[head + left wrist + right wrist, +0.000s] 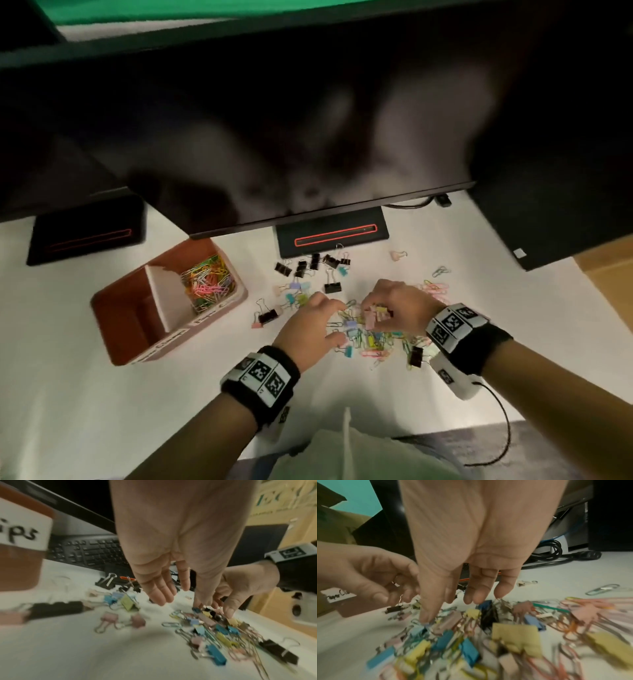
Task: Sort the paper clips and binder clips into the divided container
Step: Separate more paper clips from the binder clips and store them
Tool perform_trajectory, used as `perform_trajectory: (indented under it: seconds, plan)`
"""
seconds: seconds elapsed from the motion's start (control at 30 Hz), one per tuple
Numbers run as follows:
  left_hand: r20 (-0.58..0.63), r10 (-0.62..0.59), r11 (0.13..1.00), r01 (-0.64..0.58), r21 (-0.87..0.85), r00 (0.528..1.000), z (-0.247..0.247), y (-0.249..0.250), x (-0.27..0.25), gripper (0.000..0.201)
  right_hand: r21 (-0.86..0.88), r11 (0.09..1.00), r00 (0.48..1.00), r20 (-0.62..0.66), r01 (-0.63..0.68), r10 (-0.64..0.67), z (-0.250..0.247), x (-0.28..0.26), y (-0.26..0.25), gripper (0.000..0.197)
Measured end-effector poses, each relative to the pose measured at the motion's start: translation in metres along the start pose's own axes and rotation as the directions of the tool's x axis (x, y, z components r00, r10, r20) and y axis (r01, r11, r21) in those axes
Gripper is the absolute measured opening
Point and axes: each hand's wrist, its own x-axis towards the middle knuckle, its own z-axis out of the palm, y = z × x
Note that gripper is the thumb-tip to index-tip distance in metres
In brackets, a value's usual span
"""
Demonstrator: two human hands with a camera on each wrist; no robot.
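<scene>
Paper clips (207,284) already fill one compartment of the divided container (113,301) toward the desk's left edge; its other compartment looks empty. Both hands work the mixed pile (370,339) mid-desk: left hand (310,325) fingers loosely spread, right hand (399,305) fingers pinching pastel binder clips (375,315).

An office desk — monitor (274,137), keyboard (89,550), white tabletop (513,325).

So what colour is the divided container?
Reddish brown divided container, white divider inside; best in the head view.
</scene>
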Motion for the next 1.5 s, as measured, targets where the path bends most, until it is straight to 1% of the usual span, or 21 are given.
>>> perform_trajectory:
  seconds: [0.07,0.17,0.23,0.33,0.43,0.5,0.57,0.63,0.67,0.73,0.8,0.83,0.9,0.97,1.03,1.1,1.2,1.27,1.37,1.5]
  plan:
    - [0.006,0.000,1.000,0.000,0.007,1.000,0.013,0.007,0.009,0.042,-0.012,0.999,0.999,-0.001,0.033,-0.033,0.006,0.000,0.006,0.031]
    - [-0.028,-0.039,0.999,0.040,0.033,0.999,0.028,0.014,0.022,0.038,-0.078,0.995,0.998,-0.028,0.058,-0.060,0.013,0.006,0.010,0.043]
    - [-0.062,-0.072,0.996,0.075,0.044,0.995,0.035,0.015,0.028,0.032,-0.132,0.989,0.994,-0.072,0.067,-0.077,0.016,0.009,0.012,0.040]
    - [-0.090,-0.104,0.994,0.106,0.015,0.990,0.039,0.014,0.034,0.019,-0.213,0.974,0.988,-0.113,0.083,-0.109,0.018,0.012,0.016,0.033]
    - [-0.143,-0.107,0.994,0.101,-0.049,0.984,0.034,0.011,0.032,0.013,-0.198,0.976,0.978,-0.164,0.095,-0.129,0.014,0.011,0.025,0.033]
    - [-0.224,-0.114,0.992,0.099,-0.077,0.968,0.025,0.009,0.029,0.012,-0.146,0.987,0.970,-0.224,0.062,-0.094,0.005,0.011,0.030,0.035]
    - [-0.318,-0.144,0.987,0.113,-0.114,0.937,0.016,0.004,0.026,0.011,-0.096,0.995,0.951,-0.306,0.002,-0.031,-0.006,0.012,0.037,0.038]
    - [-0.376,-0.170,0.983,0.134,-0.122,0.911,0.010,-0.003,0.023,0.014,-0.078,0.996,0.942,-0.335,-0.048,0.019,-0.014,0.015,0.041,0.041]
    - [-0.385,-0.175,0.984,0.145,-0.104,0.906,0.010,-0.006,0.021,0.018,-0.081,0.994,0.941,-0.335,-0.069,0.038,-0.017,0.017,0.042,0.045]
    - [-0.371,-0.154,0.988,0.138,-0.069,0.916,0.013,-0.009,0.016,0.025,-0.092,0.993,0.936,-0.350,-0.076,0.039,-0.017,0.017,0.041,0.050]
    - [-0.307,-0.104,0.994,0.106,-0.009,0.946,0.020,-0.006,0.012,0.029,-0.100,0.995,0.933,-0.357,0.005,-0.041,-0.012,0.015,0.032,0.049]
    - [-0.265,-0.068,0.996,0.080,0.035,0.962,0.024,-0.005,0.011,0.032,-0.112,0.992,0.940,-0.326,0.065,-0.098,-0.008,0.014,0.027,0.047]
    - [-0.175,-0.006,0.994,0.026,0.111,0.985,0.030,-0.004,0.012,0.043,-0.195,0.971,0.961,-0.207,0.142,-0.182,0.002,0.015,0.016,0.047]
    - [-0.101,0.014,0.987,0.002,0.158,0.995,0.034,-0.005,0.019,0.052,-0.299,0.945,0.980,-0.102,0.135,-0.172,0.010,0.019,0.008,0.050]
    - [-0.068,0.008,0.983,0.005,0.183,0.998,0.034,-0.005,0.027,0.054,-0.338,0.936,0.988,-0.086,0.095,-0.131,0.017,0.025,0.003,0.051]
    - [-0.065,0.013,0.980,0.000,0.201,0.998,0.032,-0.004,0.035,0.051,-0.301,0.952,0.988,-0.117,0.057,-0.096,0.020,0.030,0.001,0.044]
    - [-0.079,0.027,0.983,-0.011,0.186,0.997,0.030,-0.001,0.044,0.034,-0.232,0.973,0.990,-0.131,0.017,-0.049,0.018,0.036,0.001,0.029]
    - [-0.088,0.016,0.988,-0.002,0.155,0.996,0.029,0.000,0.048,0.025,-0.211,0.978,0.992,-0.123,0.001,-0.028,0.016,0.039,0.003,0.024]
    - [-0.083,-0.025,0.993,0.034,0.111,0.996,0.029,-0.001,0.050,0.015,-0.228,0.974,0.996,-0.090,-0.003,-0.018,0.014,0.041,0.004,0.024]
    - [-0.073,-0.079,0.993,0.085,0.087,0.994,0.030,-0.006,0.050,0.014,-0.288,0.958,0.998,-0.061,0.001,-0.019,0.014,0.042,0.005,0.024]
